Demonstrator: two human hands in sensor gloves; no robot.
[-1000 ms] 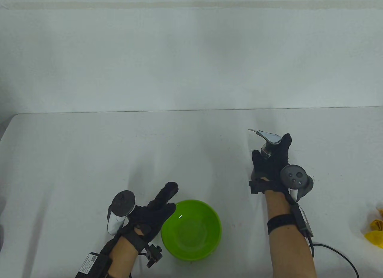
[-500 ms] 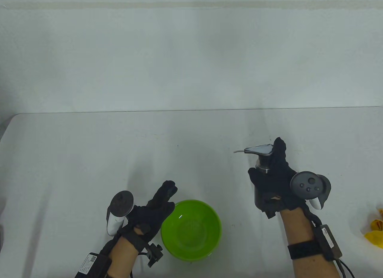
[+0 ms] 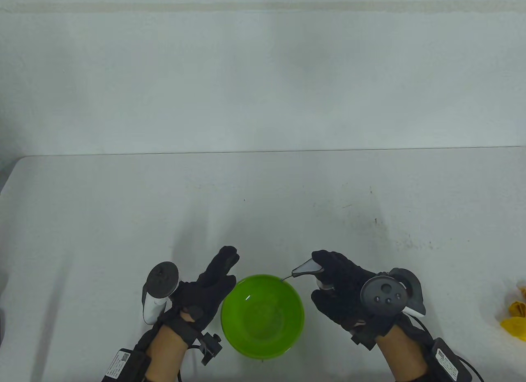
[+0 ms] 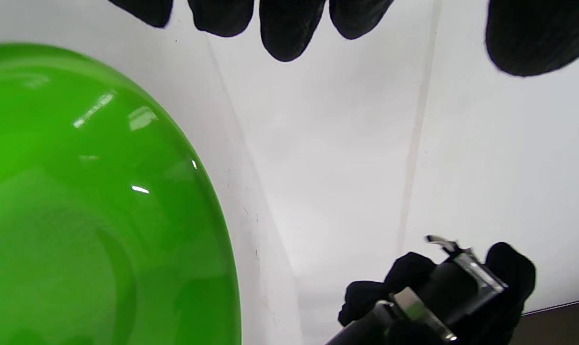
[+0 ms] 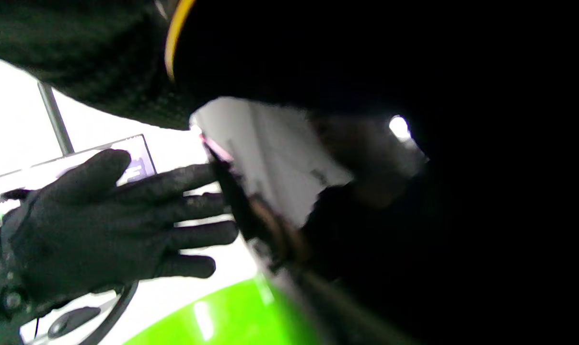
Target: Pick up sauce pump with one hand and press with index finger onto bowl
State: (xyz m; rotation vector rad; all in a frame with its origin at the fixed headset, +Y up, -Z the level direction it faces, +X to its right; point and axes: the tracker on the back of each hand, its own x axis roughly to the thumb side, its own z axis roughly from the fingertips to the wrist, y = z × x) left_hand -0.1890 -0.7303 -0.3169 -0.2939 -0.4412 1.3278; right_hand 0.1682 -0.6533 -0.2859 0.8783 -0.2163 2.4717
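A green bowl (image 4: 93, 206) fills the left side, sitting on the white tabletop (image 4: 347, 158). Left fingertips (image 4: 289, 28) hang in from the top edge, spread and touching nothing. At lower right, the right hand (image 4: 462, 297) grips the pump (image 4: 443, 292).

a bare recording setup, likely a lab, is suggested: a plain white table (image 3: 123, 209) is set against a blank white wall (image 3: 263, 77), and sensor gloves with cables are worn.
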